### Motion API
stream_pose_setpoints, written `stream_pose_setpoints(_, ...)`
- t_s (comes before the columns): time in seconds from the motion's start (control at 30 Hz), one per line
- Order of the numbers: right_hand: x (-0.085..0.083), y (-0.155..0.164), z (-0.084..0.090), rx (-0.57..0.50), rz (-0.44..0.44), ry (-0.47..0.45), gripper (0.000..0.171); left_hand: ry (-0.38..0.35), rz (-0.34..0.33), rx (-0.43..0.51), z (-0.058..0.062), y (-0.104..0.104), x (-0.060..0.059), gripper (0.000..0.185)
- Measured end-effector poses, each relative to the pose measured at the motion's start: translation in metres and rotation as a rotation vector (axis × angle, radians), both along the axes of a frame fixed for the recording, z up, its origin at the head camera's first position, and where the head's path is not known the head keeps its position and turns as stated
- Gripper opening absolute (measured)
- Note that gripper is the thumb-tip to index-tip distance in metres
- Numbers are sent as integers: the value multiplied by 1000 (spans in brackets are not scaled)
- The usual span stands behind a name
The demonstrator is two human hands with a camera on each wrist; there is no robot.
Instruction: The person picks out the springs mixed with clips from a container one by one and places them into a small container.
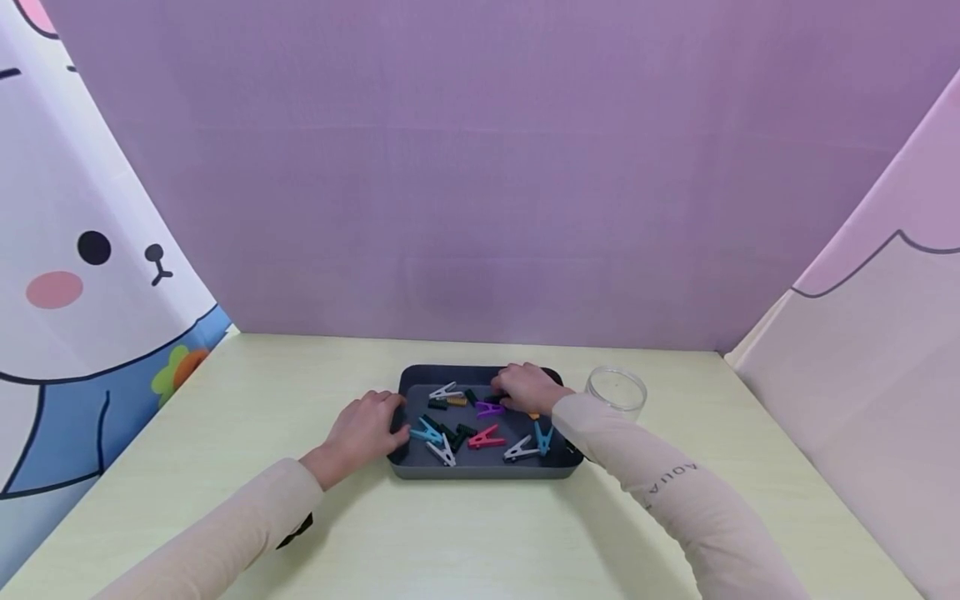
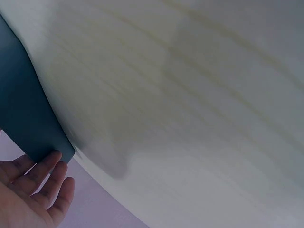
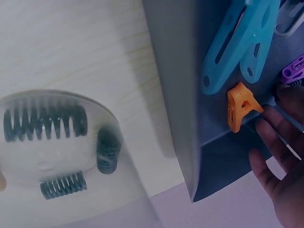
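Purple cloth point(image 1: 480, 183) spans the upper frame behind a pale table point(image 1: 480, 533), printed cloth point(image 1: 127, 200) at far left. Lower centre, the left hand point(image 1: 363, 425) grips the tray point(image 1: 487, 472) with curved fingers; the right hand point(image 1: 528, 387) reaches among clips point(image 1: 483, 438), whether pinching I cannot tell.

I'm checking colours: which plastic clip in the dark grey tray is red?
The pinkish-red plastic clip, near the middle of the dark grey rectangular tray. The other visible clips are blue, white, purple or orange.
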State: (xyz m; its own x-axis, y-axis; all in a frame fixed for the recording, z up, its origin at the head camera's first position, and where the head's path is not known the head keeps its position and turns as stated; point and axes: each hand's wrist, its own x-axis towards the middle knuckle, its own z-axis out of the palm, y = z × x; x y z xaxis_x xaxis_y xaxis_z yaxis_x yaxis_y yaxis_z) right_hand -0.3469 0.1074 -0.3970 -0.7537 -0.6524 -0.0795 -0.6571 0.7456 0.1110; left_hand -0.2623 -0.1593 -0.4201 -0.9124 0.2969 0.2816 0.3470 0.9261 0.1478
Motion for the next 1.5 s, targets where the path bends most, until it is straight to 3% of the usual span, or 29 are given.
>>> stream_pose_setpoints(0.2,2,2,1,5,-10,7,11,-14,5,-2,1,1,1,40)
stream_pose_setpoints(0.4,0,6,6,10,-19,71,10,-9,2,2,0,1,0,39)
stream_pose_setpoints(0.7,5,12,21,-41,-36,102,8,18,-9,10,-3,-1,-1,38)
stream_pose_setpoints(1.13,32,23,46,-107,-31,125,13,-4,0,5,1,-1,-2,38)
stream_pose_setpoints(1.5,47,49,51,-187,-58,168,14,1,-4,14,-1,-1,-3,37)
